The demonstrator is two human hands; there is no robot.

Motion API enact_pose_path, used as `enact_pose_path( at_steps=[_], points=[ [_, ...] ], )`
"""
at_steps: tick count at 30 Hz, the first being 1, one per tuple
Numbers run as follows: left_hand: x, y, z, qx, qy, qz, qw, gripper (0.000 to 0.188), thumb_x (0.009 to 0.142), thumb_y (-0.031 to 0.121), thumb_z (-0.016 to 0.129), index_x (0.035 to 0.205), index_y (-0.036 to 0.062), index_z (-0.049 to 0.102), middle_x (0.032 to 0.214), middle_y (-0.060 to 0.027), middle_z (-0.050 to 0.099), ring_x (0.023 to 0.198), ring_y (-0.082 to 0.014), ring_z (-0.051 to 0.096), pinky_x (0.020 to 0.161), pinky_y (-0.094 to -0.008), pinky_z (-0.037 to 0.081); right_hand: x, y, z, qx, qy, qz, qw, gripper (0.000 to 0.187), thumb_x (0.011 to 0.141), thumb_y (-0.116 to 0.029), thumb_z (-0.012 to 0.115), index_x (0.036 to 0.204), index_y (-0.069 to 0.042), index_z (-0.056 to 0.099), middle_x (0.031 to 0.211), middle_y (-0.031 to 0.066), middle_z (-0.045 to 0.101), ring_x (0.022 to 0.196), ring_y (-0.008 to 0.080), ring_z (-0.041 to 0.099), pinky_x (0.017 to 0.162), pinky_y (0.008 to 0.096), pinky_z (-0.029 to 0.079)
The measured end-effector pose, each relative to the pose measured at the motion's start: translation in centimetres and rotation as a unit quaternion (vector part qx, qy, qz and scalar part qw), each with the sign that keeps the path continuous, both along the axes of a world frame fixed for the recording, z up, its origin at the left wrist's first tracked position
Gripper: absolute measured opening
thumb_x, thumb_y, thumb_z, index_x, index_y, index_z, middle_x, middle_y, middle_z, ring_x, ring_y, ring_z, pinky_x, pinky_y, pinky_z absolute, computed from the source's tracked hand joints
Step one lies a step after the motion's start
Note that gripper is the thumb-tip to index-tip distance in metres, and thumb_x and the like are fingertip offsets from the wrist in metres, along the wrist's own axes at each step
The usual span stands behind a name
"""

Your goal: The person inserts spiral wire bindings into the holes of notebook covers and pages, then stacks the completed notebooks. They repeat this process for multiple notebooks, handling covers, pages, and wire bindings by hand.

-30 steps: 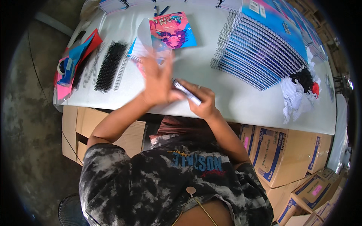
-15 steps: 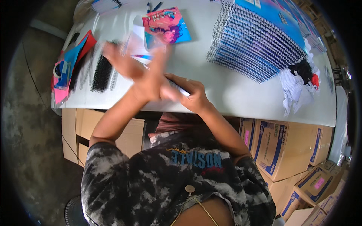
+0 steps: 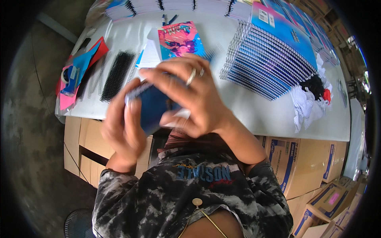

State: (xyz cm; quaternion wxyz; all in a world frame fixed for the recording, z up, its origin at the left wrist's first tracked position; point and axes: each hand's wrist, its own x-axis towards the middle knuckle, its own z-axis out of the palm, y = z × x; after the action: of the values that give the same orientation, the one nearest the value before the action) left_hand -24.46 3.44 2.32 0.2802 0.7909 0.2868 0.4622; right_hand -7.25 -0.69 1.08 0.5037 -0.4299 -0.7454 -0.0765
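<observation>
Between my hands, over the near edge of the table, is a tilted dark blue notebook [image 3: 149, 111], blurred by motion. My left hand [image 3: 125, 125] is closed on its left edge, fingers and thumb on either side. My right hand [image 3: 196, 97], wearing rings, bends over its upper right side and grips it too; the fingers cover part of the cover. Beyond them lies a pink and blue illustrated notebook cover [image 3: 180, 39], beside a folded sheet of lined paper [image 3: 151, 53].
A tall stack of spiral-bound notebooks [image 3: 268, 59] stands at right, crumpled paper [image 3: 303, 107] beside it. Loose black spiral coils [image 3: 118, 75], coloured sheets [image 3: 89, 55] and a blue tape dispenser [image 3: 70, 81] lie at left. More notebooks line the far edge; cardboard boxes [image 3: 309, 162] sit below.
My left hand, spread and blurred over the table before, has come down to the notebook's left side. My right hand has moved up over it, and the dark blue cover now shows.
</observation>
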Motion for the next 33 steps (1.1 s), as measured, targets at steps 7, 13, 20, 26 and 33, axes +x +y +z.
enact_pose_path(
  at_steps=[7,13,20,26,33],
  points=[
    [2.5,5.6,-3.6,-0.359,-0.116,-0.189,0.907,0.016,0.081,0.006,0.064,0.095,0.0003,0.064,0.090,-0.0040,0.064,0.082,-0.0070,0.056,0.077,-0.0212,0.044,1.4,1.6,-3.3,-0.290,0.364,0.048,0.884,0.014,0.075,-0.006,0.069,0.084,0.003,0.062,0.069,0.0093,0.064,0.066,0.0099,0.060,0.060,0.0253,0.047],
    [3.6,8.2,-3.5,-0.325,-0.047,-0.324,0.887,0.011,0.077,0.000,0.061,0.088,0.0013,0.061,0.081,-0.0011,0.060,0.074,-0.0048,0.053,0.068,-0.0199,0.043,0.4,0.9,-4.0,-0.254,0.430,-0.002,0.866,0.017,0.068,0.005,0.072,0.077,0.002,0.057,0.077,0.0073,0.064,0.072,0.0103,0.061,0.064,0.0240,0.050],
    [4.8,8.1,0.0,0.118,0.060,-0.091,0.987,0.050,0.076,0.013,0.070,0.118,-0.0034,0.048,0.105,-0.0130,0.057,0.087,-0.0173,0.058,0.082,-0.0295,0.045,2.6,-1.1,-1.6,-0.071,0.435,-0.075,0.894,0.029,0.077,-0.001,0.066,0.102,-0.004,0.052,0.086,0.0011,0.056,0.077,0.0085,0.054,0.069,0.0242,0.047],
    [13.6,5.1,3.9,-0.144,-0.197,-0.254,0.936,0.057,0.089,0.021,0.056,0.130,-0.0071,0.029,0.094,-0.0167,0.062,0.086,-0.0183,0.060,0.075,-0.0276,0.047,9.5,-3.6,6.2,0.324,0.514,-0.005,0.794,0.047,0.083,-0.004,0.058,0.123,-0.003,0.034,0.103,0.0098,0.051,0.089,0.0155,0.054,0.077,0.0341,0.049],
    [23.5,3.7,9.3,0.041,-0.261,-0.223,0.938,0.062,0.079,0.014,0.064,0.128,-0.0051,0.032,0.114,-0.0199,0.049,0.103,-0.0269,0.051,0.089,-0.0359,0.041,17.9,-8.4,9.5,0.358,0.362,-0.075,0.857,0.042,0.083,0.001,0.054,0.120,0.002,0.035,0.109,0.0173,0.050,0.097,0.0274,0.055,0.080,0.0473,0.050]
  ],
)
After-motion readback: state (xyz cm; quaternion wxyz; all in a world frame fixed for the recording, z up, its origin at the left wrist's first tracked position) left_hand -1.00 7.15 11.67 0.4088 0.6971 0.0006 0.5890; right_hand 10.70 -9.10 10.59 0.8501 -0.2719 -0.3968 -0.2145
